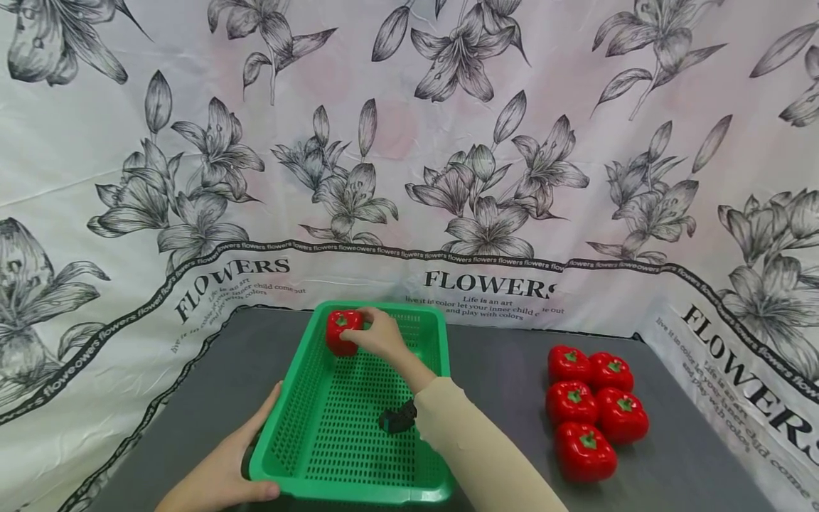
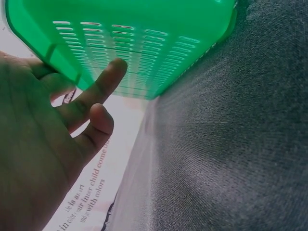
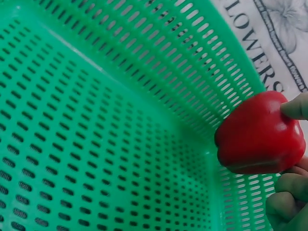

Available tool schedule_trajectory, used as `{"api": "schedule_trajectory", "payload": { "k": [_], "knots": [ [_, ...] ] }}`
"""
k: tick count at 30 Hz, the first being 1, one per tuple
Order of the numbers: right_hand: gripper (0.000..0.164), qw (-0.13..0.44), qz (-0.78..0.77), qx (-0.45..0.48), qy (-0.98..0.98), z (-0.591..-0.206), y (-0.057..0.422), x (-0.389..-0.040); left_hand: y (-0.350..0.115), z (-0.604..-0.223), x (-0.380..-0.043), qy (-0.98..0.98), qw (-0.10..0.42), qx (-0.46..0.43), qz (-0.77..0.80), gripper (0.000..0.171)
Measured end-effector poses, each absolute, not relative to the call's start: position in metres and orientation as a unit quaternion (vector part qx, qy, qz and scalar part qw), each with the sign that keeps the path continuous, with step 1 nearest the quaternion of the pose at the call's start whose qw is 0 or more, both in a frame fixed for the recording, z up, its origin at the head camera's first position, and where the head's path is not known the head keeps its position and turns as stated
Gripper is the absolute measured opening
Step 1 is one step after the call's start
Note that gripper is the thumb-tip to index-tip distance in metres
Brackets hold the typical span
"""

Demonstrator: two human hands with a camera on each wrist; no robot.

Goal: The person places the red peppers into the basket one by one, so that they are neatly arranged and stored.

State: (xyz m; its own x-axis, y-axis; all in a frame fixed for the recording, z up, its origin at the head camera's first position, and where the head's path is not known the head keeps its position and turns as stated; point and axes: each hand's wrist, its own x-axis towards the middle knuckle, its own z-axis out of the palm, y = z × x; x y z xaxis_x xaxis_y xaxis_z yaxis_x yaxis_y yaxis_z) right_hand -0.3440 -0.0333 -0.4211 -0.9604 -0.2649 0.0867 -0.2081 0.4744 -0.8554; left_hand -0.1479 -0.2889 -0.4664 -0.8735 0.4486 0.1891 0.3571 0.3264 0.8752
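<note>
My right hand [image 1: 382, 334] pinches a glossy red bell pepper [image 1: 341, 331] with a green stem, inside the far left corner of a green slotted plastic basket [image 1: 352, 489]. In the right wrist view, the bell pepper [image 3: 260, 134] is above the basket floor, close to the wall, the thumb on its upper side and fingers below. My left hand [image 1: 224, 459] lies against the basket's near left corner, its thumb toward the front and the other fingers along the side. Seen from the left wrist, the left hand [image 2: 53, 120] has loosely spread fingers beside the outer wall.
Several red bell peppers [image 1: 585, 451] stand grouped on the grey tabletop [image 1: 499, 398], right of the basket. The right wrist's black device [image 1: 398, 418] shows above the basket floor. Behind the table hangs a white flower-printed cloth [image 1: 358, 277].
</note>
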Motion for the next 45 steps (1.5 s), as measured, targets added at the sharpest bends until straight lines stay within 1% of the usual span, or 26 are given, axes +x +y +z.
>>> {"api": "schedule_trajectory", "payload": {
  "k": [5,12,15,19,22,24,30,35,38,41,45],
  "knots": [
    [0.063,0.042,-0.461,-0.14,0.875,-0.425,-0.038,-0.344,-0.289,-0.465,-0.147,0.82,0.034,0.242,0.517,0.113],
    [0.062,0.043,-0.439,-0.142,0.886,-0.432,-0.041,-0.342,-0.287,-0.465,-0.148,0.802,0.07,0.233,0.545,0.116],
    [0.066,0.047,-0.435,-0.13,0.89,-0.432,-0.043,-0.342,-0.288,-0.465,-0.148,0.803,0.078,0.224,0.546,0.116],
    [0.073,0.046,-0.427,-0.111,0.896,-0.431,-0.044,-0.343,-0.289,-0.465,-0.148,0.817,0.058,0.229,0.526,0.116],
    [0.075,0.04,-0.432,-0.105,0.895,-0.429,-0.042,-0.343,-0.288,-0.465,-0.148,0.824,0.035,0.241,0.511,0.116],
    [0.076,0.04,-0.436,-0.105,0.893,-0.426,-0.04,-0.343,-0.288,-0.464,-0.147,0.819,0.038,0.244,0.518,0.114],
    [0.077,0.036,-0.45,-0.114,0.885,-0.409,-0.031,-0.343,-0.289,-0.464,-0.147,0.817,0.046,0.241,0.523,0.113],
    [0.077,0.017,-0.473,-0.13,0.871,-0.39,-0.02,-0.341,-0.29,-0.467,-0.147,0.818,0.041,0.24,0.521,0.115],
    [0.075,0.007,-0.482,-0.147,0.864,-0.378,-0.011,-0.338,-0.29,-0.468,-0.148,0.819,0.043,0.235,0.522,0.117],
    [0.074,-0.002,-0.481,-0.164,0.861,-0.366,-0.001,-0.331,-0.29,-0.469,-0.148,0.824,0.032,0.24,0.512,0.115],
    [0.071,-0.017,-0.476,-0.19,0.859,-0.351,0.015,-0.322,-0.288,-0.465,-0.147,0.82,0.033,0.247,0.516,0.113]
  ]
}}
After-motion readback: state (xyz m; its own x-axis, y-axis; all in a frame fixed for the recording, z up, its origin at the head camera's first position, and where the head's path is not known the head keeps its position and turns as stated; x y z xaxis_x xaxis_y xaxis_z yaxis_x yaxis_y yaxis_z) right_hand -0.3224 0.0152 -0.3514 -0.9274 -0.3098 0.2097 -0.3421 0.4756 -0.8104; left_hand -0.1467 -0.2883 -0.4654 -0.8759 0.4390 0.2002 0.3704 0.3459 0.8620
